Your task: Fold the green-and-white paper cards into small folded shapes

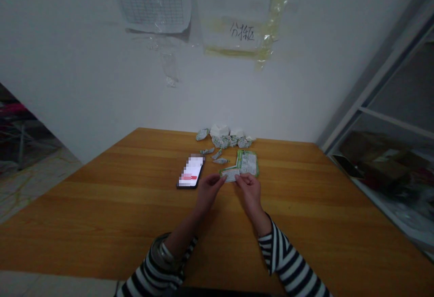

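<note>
Between both hands is a small green-and-white printed packet (231,174), its printed side facing up. My left hand (210,188) pinches its left end between thumb and fingertips. My right hand (250,191) grips the right end in the same way. Just behind the right hand lies a larger green-edged printed packet (248,161), flat on the wooden table (142,215). To the left of my left hand rests a phone (191,171) with a lit, partly blurred screen. Small torn strips (221,161) of patterned wrapper lie beyond the held packet.
Crumpled white and patterned pieces (224,137) sit in a heap along the table's back edge, near the wall (244,102). A sheet with handwriting (242,32) is taped above. On the right stands a shelf (376,202) with boxes behind its frame.
</note>
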Available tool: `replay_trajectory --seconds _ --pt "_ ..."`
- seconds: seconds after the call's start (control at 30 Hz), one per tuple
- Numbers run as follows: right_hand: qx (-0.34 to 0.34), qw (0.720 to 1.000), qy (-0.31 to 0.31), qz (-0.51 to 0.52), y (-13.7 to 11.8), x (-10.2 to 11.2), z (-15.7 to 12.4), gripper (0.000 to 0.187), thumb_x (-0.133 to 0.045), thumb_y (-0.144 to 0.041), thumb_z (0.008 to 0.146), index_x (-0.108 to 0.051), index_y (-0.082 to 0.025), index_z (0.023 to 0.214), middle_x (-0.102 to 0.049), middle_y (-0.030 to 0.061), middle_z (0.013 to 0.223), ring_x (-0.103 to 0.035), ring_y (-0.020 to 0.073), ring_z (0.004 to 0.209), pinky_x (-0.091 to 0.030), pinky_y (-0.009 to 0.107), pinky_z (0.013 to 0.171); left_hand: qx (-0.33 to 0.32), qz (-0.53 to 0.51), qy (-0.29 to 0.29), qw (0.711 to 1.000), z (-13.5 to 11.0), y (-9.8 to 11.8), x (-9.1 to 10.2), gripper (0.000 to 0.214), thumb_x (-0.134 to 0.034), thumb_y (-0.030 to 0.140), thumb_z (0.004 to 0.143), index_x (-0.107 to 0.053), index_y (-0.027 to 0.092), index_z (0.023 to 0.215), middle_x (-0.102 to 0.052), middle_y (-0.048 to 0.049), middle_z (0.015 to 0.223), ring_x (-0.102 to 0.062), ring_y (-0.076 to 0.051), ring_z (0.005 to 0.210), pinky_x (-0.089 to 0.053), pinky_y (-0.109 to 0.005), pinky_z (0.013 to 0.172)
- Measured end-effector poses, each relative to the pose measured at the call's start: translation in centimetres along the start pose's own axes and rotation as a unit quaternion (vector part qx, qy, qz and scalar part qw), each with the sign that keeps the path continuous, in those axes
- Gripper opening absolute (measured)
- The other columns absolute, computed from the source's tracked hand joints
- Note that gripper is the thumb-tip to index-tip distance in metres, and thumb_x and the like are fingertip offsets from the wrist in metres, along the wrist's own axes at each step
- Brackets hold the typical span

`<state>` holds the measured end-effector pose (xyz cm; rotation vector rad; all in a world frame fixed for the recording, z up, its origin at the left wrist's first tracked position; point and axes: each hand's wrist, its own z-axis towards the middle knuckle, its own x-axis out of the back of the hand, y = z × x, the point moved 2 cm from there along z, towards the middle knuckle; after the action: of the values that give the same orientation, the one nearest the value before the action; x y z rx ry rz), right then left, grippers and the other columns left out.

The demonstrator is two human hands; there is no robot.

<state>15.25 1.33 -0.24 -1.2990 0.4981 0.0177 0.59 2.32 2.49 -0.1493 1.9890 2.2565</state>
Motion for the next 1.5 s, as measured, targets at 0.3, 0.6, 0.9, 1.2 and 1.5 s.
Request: replay_trajectory --seconds 0.3,0.6,0.9,1.2,1.5 --pt "0.000 0.999 0.030 -0.019 -0.5 0.0 -0.1 0.025 -0.079 -0.035 0.064 -0.063 -0.016 0.068 -0.072 0.0022 0.065 -0.064 0.0148 0.057 -0.048 0.025 0.058 -0.006 -0.063 -0.023 0.998 -0.1 0.1 -0.3 0.039 -0.077 0.031 0.067 -0.064 0.015 0.100 -0.074 -0.0027 0.074 -0.070 -0.019 0.072 -0.053 -0.029 0.072" --pt "0.001 0.998 0.034 -0.049 -0.8 0.1 -0.1 0.030 -0.078 -0.039 0.063 -0.064 -0.016 0.075 -0.073 0.0048 0.068 -0.066 0.0181 0.060 -0.051 0.028 0.058 0.001 -0.042 -0.050 0.998 -0.1 0.4 -0.3 0.047 -0.077 0.036 0.067 -0.067 0.013 0.107 -0.075 -0.0053 0.080 -0.069 -0.022 0.078 -0.053 -0.033 0.076" --pt "-0.043 0.990 -0.122 -0.054 -2.8 0.8 0.8 0.042 -0.074 -0.042 0.070 -0.070 -0.016 0.103 -0.074 0.0051 0.080 -0.068 0.0205 0.073 -0.052 0.032 0.070 0.020 -0.060 -0.110 0.992 -0.4 0.1 -0.5 0.041 -0.077 0.030 0.068 -0.069 0.013 0.104 -0.075 -0.0046 0.075 -0.069 -0.020 0.072 -0.053 -0.034 0.077" --pt "-0.046 0.978 -0.171 -0.109 -3.2 1.5 1.1 0.033 -0.072 -0.045 0.071 -0.073 -0.017 0.090 -0.070 0.0015 0.065 -0.063 0.0178 0.060 -0.049 0.028 0.059 0.037 -0.035 -0.136 0.989 -0.5 -0.1 -0.5 0.043 -0.077 0.031 0.068 -0.069 0.013 0.106 -0.075 -0.0054 0.078 -0.070 -0.022 0.075 -0.053 -0.033 0.074" --pt "0.091 0.904 -0.255 -0.330 -3.9 2.8 1.5 0.015 -0.067 -0.031 0.076 -0.076 -0.020 0.079 -0.074 0.0029 0.071 -0.062 0.0171 0.060 -0.044 0.025 0.055 0.022 0.031 -0.222 0.974 0.0 -1.6 -0.2 0.033 -0.073 0.029 0.071 -0.072 0.015 0.100 -0.075 -0.0089 0.089 -0.070 -0.023 0.079 -0.053 -0.033 0.074"
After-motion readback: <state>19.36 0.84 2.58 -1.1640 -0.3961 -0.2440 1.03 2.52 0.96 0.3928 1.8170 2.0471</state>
